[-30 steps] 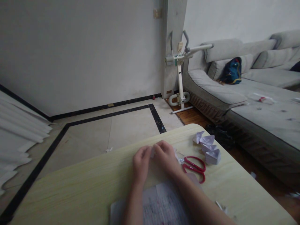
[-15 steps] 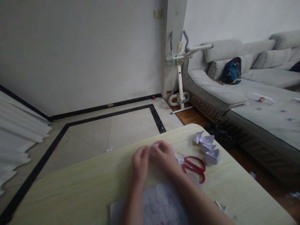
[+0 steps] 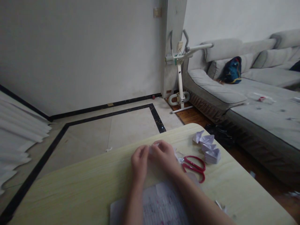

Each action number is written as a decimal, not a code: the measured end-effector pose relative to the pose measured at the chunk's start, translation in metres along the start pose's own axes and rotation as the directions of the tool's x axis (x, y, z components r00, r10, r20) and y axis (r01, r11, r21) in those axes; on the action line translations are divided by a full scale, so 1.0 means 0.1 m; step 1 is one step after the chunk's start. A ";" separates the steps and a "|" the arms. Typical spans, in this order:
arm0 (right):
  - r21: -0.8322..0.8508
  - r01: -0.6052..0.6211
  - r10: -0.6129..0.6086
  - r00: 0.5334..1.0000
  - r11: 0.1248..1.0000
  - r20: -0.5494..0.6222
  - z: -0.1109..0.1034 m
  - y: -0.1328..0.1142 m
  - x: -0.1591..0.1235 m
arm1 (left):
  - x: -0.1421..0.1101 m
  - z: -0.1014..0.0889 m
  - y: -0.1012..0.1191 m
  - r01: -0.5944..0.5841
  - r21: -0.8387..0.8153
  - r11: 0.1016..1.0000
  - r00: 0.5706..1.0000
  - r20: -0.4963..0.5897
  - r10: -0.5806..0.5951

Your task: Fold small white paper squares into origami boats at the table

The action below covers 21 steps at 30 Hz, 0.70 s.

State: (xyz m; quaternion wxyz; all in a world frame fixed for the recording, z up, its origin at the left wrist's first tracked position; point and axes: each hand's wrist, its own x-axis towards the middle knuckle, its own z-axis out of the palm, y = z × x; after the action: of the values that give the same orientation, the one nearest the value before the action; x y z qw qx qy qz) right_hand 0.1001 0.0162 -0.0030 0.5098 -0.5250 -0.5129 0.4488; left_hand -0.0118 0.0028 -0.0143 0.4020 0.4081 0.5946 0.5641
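My left hand [image 3: 140, 161] and my right hand [image 3: 166, 156] meet above the table, fingers closed in a pinch. Between them shows a bit of white paper [image 3: 150, 150], mostly hidden by the fingers, so its shape cannot be made out. Just right of my right hand lie scissors with red handles [image 3: 194, 167], their blades partly covered. Beyond them several folded white paper pieces [image 3: 212, 155] stand in a row near the table's right edge. Under my forearms lies a lined sheet with handwriting [image 3: 161, 203].
The pale wooden table [image 3: 82, 187] has a rounded far corner. Small white scraps [image 3: 220, 206] lie at its right side. Past the table are a grey sofa [image 3: 262, 90] with a blue bag [image 3: 232, 70], a white exercise machine [image 3: 179, 75] and a white curtain [image 3: 14, 134].
My left hand has shifted very slightly left, and the fingers of both hands have moved a little around the paper. Everything else stays put.
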 end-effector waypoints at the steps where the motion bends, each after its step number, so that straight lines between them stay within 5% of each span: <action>1: -0.007 -0.005 0.005 1.000 1.000 -0.002 0.00 -0.01 0.00 | 0.00 0.00 -0.01 0.004 -0.008 1.000 1.000 0.001 -0.004; 21: 0.015 -0.058 0.057 0.998 0.998 0.032 -0.03 -0.04 0.02 | 0.01 0.00 -0.02 -0.011 -0.046 0.999 1.000 0.007 0.012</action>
State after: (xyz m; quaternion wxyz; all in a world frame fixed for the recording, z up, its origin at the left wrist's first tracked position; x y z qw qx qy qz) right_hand 0.1032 0.0181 0.0016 0.4926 -0.5281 -0.5022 0.4756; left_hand -0.0125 0.0035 -0.0163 0.4102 0.4042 0.5777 0.5784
